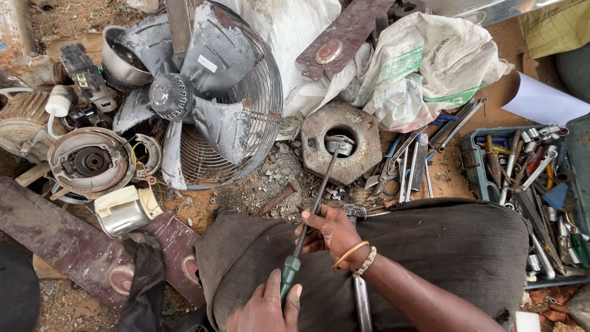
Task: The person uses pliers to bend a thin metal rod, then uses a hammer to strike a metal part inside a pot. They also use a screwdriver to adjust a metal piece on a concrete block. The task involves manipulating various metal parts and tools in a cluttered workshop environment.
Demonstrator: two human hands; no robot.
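Fingers of our left hand [265,307] wrap shut around the green handle of a long screwdriver [312,212]; our right hand [332,230] closes on the shaft higher up. Its tip rests on a small metal part [340,144] in the hole of a rusty hexagonal block [362,161] on the ground. We judge steady downward pressure keeps the tip seated. Fan [203,92] crowds the left, loose tools [409,166] the right; little room remains.
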